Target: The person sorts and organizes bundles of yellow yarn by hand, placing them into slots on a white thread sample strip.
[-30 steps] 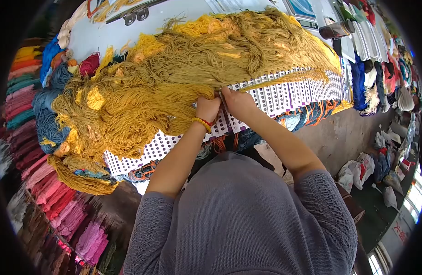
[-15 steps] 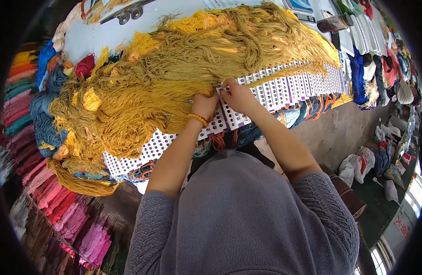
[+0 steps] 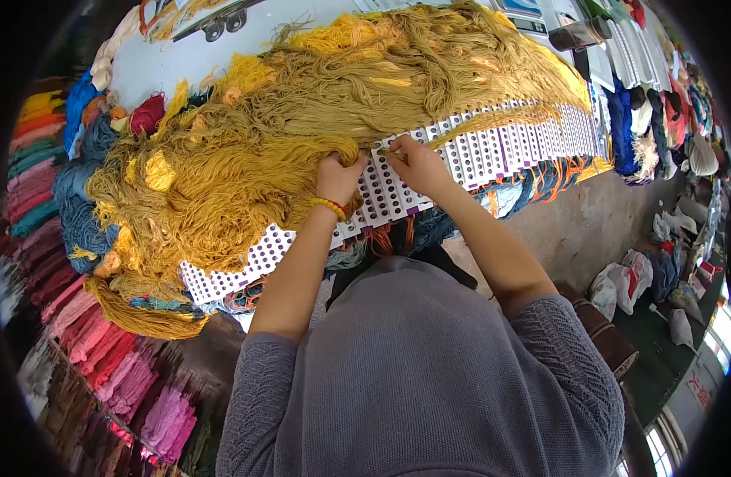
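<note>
A large heap of olive-gold thread [image 3: 246, 171] spreads over the table. Along its near edge runs a row of white punched cards [image 3: 477, 159] with dark round holes, standing close side by side. My left hand [image 3: 338, 179], a yellow bead bracelet at its wrist, is closed round a thick bundle of the gold thread. Just to the right, my right hand [image 3: 417, 165] pinches a thin strand of thread above the cards. A short gap over the cards separates the two hands. The fingertips of both are partly hidden.
Scissors [image 3: 214, 30] lie at the table's back left. A dark cylindrical jar [image 3: 580, 36] rests at the back right. Blue yarn [image 3: 83, 199] hangs at the left end, near racks of pink skeins [image 3: 115, 334]. White plastic bags [image 3: 620, 282] lie on the right.
My left hand has moved left with the gold thread bundle, away from my right hand. The right hand has shifted slightly, and more of the cards show between them.
</note>
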`<state>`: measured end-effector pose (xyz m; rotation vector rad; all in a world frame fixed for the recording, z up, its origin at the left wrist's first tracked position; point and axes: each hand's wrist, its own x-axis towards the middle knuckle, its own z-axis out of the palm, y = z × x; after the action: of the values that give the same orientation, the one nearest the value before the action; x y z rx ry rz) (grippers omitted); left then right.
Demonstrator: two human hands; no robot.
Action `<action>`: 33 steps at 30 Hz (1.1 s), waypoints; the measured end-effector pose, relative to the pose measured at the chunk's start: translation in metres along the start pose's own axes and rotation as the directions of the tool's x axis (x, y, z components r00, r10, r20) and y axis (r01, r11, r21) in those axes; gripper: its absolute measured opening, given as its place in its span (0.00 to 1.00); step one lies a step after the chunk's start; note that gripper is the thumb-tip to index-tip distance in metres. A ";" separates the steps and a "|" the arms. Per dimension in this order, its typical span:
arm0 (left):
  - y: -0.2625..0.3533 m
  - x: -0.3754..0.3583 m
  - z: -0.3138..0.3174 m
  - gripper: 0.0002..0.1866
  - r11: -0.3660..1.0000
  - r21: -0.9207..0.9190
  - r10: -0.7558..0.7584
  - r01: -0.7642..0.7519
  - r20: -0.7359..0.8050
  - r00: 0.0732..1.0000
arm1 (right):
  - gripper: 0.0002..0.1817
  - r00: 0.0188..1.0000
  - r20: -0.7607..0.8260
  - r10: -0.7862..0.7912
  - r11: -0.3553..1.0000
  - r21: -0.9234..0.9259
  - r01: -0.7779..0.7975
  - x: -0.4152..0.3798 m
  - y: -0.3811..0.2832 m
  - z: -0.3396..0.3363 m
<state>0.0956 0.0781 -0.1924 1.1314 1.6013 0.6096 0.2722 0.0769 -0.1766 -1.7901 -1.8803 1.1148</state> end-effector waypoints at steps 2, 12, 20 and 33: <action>0.007 -0.009 0.003 0.16 0.989 -0.146 0.013 -0.008 0.031 0.999 | 0.12 0.999 -0.040 -0.035 0.999 -0.010 0.035 -0.001 0.005 0.005; 0.035 -0.028 -0.012 0.15 0.525 -0.653 -0.107 0.546 0.586 0.803 | 0.06 0.899 -0.265 -0.348 0.937 -0.062 0.344 -0.020 -0.007 0.010; -0.005 -0.022 -0.011 0.09 0.384 -0.801 -0.368 0.459 0.324 0.872 | 0.24 0.953 -0.124 -0.277 0.863 -0.469 0.190 -0.002 -0.013 0.015; -0.019 -0.027 -0.315 0.11 0.767 -0.633 -0.135 -0.107 -0.322 0.937 | 0.20 0.959 -0.144 -0.245 0.885 -0.438 0.161 -0.002 -0.009 0.022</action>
<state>-0.2042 0.0926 -0.0907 0.4992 1.4958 1.2979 0.2514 0.0691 -0.1838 -1.7726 -2.2447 0.4566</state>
